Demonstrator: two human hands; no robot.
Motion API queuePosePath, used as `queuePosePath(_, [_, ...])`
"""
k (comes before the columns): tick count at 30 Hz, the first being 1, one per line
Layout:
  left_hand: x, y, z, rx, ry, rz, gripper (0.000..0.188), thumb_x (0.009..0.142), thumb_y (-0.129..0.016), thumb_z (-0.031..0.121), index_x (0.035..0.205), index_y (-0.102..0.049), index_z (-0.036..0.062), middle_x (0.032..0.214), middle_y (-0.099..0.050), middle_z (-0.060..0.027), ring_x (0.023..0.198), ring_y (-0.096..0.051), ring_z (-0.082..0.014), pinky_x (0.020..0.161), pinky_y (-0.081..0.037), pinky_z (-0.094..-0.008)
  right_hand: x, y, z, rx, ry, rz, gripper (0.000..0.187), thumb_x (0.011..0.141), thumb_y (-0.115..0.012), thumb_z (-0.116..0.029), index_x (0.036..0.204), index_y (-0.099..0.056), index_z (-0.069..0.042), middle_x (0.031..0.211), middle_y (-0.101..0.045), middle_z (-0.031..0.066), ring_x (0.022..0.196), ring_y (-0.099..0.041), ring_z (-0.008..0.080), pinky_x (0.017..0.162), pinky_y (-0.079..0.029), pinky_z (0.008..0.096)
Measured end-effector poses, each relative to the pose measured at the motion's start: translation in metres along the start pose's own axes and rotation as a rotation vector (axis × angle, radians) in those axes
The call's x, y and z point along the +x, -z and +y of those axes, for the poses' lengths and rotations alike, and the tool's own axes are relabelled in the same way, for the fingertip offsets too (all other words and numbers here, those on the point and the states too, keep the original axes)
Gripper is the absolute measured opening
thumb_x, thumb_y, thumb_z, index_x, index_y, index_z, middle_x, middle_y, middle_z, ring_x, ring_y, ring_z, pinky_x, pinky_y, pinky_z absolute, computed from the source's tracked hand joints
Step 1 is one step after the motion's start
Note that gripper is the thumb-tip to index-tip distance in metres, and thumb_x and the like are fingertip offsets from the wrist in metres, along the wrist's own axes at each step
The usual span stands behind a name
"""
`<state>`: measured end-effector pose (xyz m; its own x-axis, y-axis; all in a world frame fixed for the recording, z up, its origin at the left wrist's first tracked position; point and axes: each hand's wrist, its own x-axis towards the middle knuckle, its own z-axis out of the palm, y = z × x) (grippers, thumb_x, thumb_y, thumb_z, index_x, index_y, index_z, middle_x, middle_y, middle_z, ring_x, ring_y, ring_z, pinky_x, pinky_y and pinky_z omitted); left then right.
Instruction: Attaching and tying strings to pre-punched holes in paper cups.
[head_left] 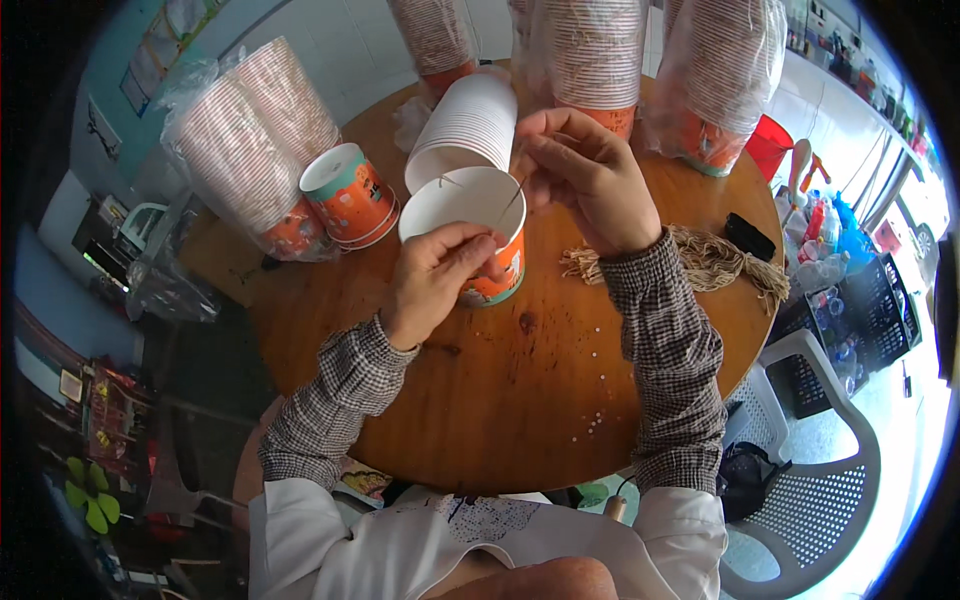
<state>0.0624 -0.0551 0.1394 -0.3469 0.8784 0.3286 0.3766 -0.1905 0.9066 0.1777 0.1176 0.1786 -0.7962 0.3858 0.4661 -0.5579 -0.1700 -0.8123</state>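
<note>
A paper bucket with an orange printed outside and white inside stands upright on the round wooden table. My left hand is closed at its near rim, thumb and forefinger pressed together against the wall; what lies between the fingertips is partly hidden. Beyond the right side of the rim, my right hand is raised and pinches a thin cord. The cord slants down from those fingers across the bucket's opening toward my left fingertips. A short bit of cord shows at the far rim.
Behind the bucket lies a white stack of nested buckets. An orange bucket stands left, beside bagged stacks; more bagged stacks line the back. A cord bundle and a black object lie right. A grey chair stands beyond.
</note>
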Motion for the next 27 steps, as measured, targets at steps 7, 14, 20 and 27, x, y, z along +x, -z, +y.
queuePosePath(7, [0.006, 0.011, 0.021, 0.610, -0.343, 0.016, 0.010, 0.087, -0.062, 0.005, 0.094, -0.063, -0.0021, 0.084, -0.064, -0.0089, 0.077, -0.064, -0.0173, 0.066, -0.050, -0.0269, -0.010, -0.006, 0.008, -0.887, 0.337, 0.067, 0.017, 0.091, -0.056, -0.008, 0.104, -0.059, 0.002, 0.079, -0.066, 0.0142, 0.062, -0.065, 0.0169, 0.052, -0.052, 0.0271])
queuePosePath(14, [0.009, 0.021, 0.032, 0.521, -0.363, 0.103, 0.010, 0.088, -0.063, 0.008, 0.088, -0.060, -0.0015, 0.081, -0.062, -0.0085, 0.073, -0.062, -0.0183, 0.065, -0.049, -0.0288, -0.011, -0.027, 0.013, -0.340, -0.220, -0.251, 0.032, 0.098, -0.050, -0.030, 0.104, -0.056, 0.000, 0.079, -0.061, 0.0052, 0.058, -0.061, 0.0108, 0.053, -0.050, 0.0220])
queuePosePath(20, [0.002, 0.032, 0.025, 0.300, -0.175, 0.086, 0.019, 0.096, -0.056, 0.018, 0.089, -0.059, 0.0002, 0.079, -0.058, 0.0001, 0.070, -0.056, -0.0060, 0.065, -0.046, -0.0225, -0.008, -0.024, 0.024, -0.459, -0.046, -0.225, 0.016, 0.092, -0.061, -0.014, 0.098, -0.061, 0.000, 0.081, -0.062, 0.0009, 0.067, -0.057, 0.0052, 0.062, -0.047, 0.0196])
queuePosePath(27, [0.002, 0.025, 0.020, 0.245, -0.224, 0.180, 0.020, 0.097, -0.054, 0.019, 0.092, -0.057, 0.0007, 0.080, -0.058, 0.0020, 0.072, -0.054, -0.0040, 0.067, -0.045, -0.0204, -0.010, -0.028, 0.029, -0.594, 0.064, -0.140, 0.008, 0.088, -0.063, -0.004, 0.093, -0.062, 0.002, 0.080, -0.061, -0.0019, 0.072, -0.053, 0.0020, 0.065, -0.046, 0.0188])
